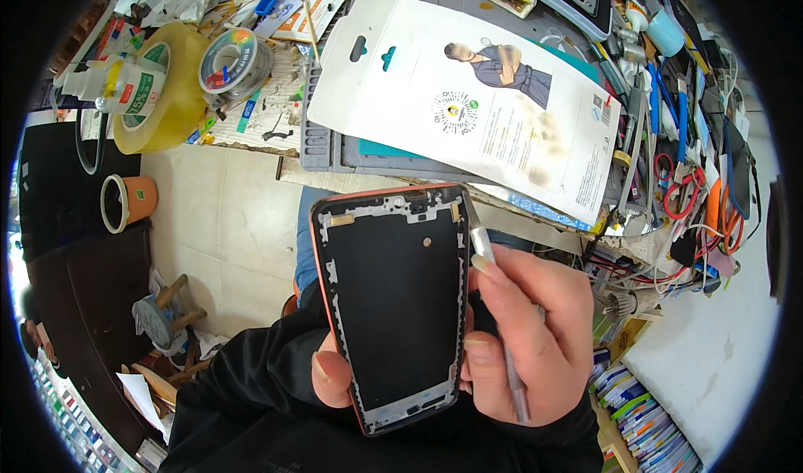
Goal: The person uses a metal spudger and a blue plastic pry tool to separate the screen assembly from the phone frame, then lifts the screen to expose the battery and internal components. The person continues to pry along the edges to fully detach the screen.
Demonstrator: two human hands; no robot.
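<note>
My left hand (333, 379) holds a phone frame (393, 301) from below, thumb on its left edge; the frame has an orange rim and a black inner face turned up. My right hand (527, 339) grips a thin metal pry tool (485, 247). The tool's flat tip rests against the frame's upper right edge. Both black sleeves come in from the lower edge.
A white packaging card (468, 88) lies on a grey work mat (322, 151) on the cluttered bench. A big tape roll (171, 88), a solder spool (230, 61), a white bottle (109, 84) sit left; tools and cables (677, 163) right. An orange cup (125, 201) stands below.
</note>
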